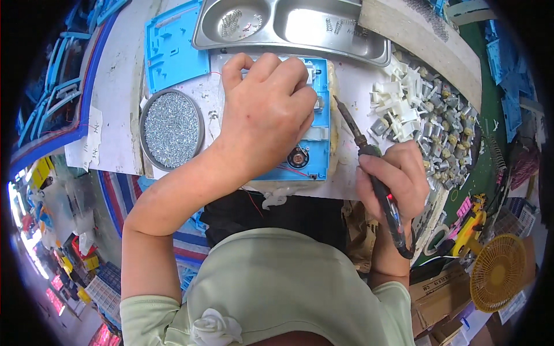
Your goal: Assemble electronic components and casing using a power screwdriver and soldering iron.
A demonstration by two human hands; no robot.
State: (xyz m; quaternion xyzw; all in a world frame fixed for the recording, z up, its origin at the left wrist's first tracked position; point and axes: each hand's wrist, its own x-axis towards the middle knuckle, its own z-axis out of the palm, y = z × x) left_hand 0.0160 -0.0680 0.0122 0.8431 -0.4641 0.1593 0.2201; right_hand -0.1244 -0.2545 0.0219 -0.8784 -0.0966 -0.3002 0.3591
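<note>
My right hand (395,181) is closed round the dark handle of a soldering iron (378,183). A small red light glows on the handle, and the iron's tip points up and left, just off the right edge of a blue plastic housing (323,160). Over that housing, my left hand (266,112) is bent with its fingers curled down. Its fingertips are hidden, so what they pinch cannot be made out. Inside the housing show a round black speaker (298,157), white plastic parts and a thin red wire. Much of the housing is covered by my left hand.
A round grey dish of small silvery screws (171,130) stands left of the housing. Behind are a blue plastic cover (176,49) and a steel compartment tray (283,43) with springs. Small motors (447,127) and white plastic brackets (398,104) are heaped to the right.
</note>
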